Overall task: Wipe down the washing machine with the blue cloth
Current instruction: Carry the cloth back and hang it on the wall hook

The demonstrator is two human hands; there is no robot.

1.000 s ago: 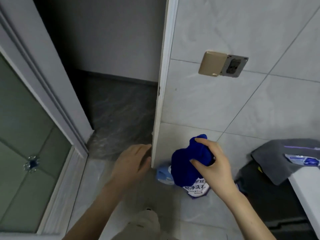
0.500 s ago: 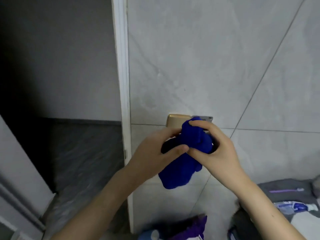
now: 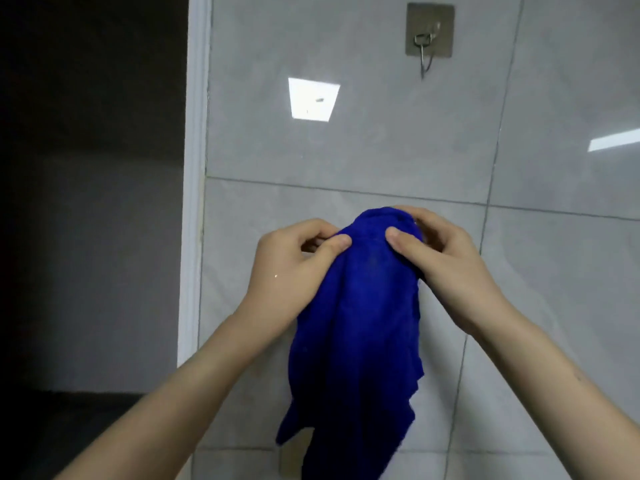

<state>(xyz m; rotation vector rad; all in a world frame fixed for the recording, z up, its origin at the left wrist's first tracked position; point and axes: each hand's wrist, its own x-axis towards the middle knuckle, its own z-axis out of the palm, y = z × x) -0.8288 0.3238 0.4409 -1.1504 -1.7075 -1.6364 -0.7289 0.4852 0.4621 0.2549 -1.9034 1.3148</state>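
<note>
The left third of the frame is a dark doorway, with a white door frame (image 3: pixel 194 168) running top to bottom as its right edge. Right of that stands a wall of large grey tiles (image 3: pixel 346 157) – glossy, with a bright square reflection in the upper middle and a bright strip at the right edge.

The left hand (image 3: pixel 294 268) comes up from the lower left on a bare forearm and sits just left of centre. It is closed in a pinch, thumb against the curled fingers, grasping the left side of the top of the blue cloth (image 3: pixel 356 327). The cloth is held up in front of the tiled wall at the centre of the frame – bunched at the top between the two hands, hanging loose in folds down to the bottom edge.

The right hand (image 3: pixel 446 261) enters from the lower right and grips the right side of the cloth's top, thumb pressed on the near face and fingers wrapped over the far side.

At the upper right of centre a metal wall hook (image 3: pixel 429 29) on a square plate is stuck to a tile, well above the hands.
</note>
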